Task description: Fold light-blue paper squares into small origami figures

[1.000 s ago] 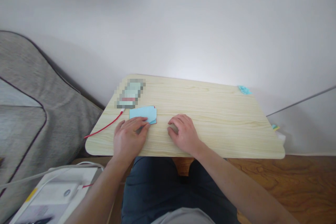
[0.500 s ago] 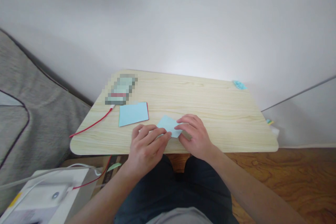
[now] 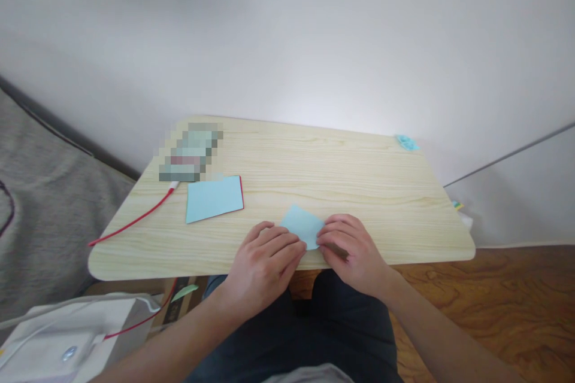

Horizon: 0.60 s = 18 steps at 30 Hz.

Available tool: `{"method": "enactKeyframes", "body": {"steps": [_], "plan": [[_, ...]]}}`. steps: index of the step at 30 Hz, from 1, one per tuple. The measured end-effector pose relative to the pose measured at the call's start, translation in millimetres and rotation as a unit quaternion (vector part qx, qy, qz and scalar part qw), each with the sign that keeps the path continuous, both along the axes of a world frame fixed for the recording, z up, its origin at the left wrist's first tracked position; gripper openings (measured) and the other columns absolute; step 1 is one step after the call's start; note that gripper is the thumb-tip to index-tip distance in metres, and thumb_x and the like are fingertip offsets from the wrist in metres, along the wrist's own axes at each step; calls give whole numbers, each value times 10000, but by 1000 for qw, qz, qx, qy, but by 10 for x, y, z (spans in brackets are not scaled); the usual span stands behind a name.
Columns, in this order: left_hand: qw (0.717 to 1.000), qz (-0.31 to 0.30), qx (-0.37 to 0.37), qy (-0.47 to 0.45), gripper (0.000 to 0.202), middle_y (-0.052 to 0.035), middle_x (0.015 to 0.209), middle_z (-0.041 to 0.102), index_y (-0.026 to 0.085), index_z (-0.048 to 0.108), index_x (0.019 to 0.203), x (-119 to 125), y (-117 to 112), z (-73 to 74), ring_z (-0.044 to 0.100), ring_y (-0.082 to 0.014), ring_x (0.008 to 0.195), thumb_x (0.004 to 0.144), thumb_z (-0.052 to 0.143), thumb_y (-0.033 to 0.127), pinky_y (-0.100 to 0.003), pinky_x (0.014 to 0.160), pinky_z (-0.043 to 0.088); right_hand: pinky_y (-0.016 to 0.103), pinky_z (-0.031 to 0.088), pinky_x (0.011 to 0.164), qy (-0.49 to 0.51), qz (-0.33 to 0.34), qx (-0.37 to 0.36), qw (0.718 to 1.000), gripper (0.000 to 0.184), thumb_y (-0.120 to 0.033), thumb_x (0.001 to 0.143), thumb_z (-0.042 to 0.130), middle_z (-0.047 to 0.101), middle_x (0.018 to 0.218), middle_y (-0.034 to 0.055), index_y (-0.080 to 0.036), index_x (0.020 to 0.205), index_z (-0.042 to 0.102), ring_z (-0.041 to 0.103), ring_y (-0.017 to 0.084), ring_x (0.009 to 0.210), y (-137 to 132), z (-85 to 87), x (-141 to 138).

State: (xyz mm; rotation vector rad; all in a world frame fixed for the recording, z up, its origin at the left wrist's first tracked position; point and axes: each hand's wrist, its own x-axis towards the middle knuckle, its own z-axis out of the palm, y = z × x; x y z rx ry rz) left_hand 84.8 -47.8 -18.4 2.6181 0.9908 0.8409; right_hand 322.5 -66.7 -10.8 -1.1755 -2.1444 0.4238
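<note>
A small light blue sheet of paper (image 3: 302,225) lies near the front edge of the wooden table (image 3: 314,161), its lower left part hidden by fingers. My left hand (image 3: 267,258) is closed over its left and lower edge, with the fingertips pressed on the paper. At the right corner, my right hand (image 3: 353,248) pinches the paper between thumb and fingers. To the left lies a stack of coloured paper (image 3: 214,199), light blue on top with a red edge showing.
A blurred phone-like object (image 3: 191,152) with a red cable (image 3: 135,222) lies at the table's back left. A crumpled-looking blue paper piece (image 3: 406,142) sits at the back right corner. A white box (image 3: 112,314) stands below on the left.
My right fingers have closed from a looser, spread pose onto the paper's right corner. The view has shifted slightly, so the table items appear further left.
</note>
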Motion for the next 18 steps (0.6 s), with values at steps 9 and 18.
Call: {"method": "enactKeyframes", "body": {"steps": [9,18], "plan": [[985,168,-29,6,192,-45,1166,733,257,729,1067,-131,-181,116,614,-283,1145,887,664,254,-501,1037,404,459,448,960,-75,44,-40,995,125,-137,902,613,728,935,40,-222,979,663,613,240,1024,67,201,38],[990,137,-32,-11,201,16,1186,741,296,737,1059,-186,-144,28,600,-254,1187,906,645,205,-503,1091,366,413,439,917,-89,72,-54,992,110,-241,949,626,739,950,40,-227,1027,703,616,226,969,346,262,-180]]}}
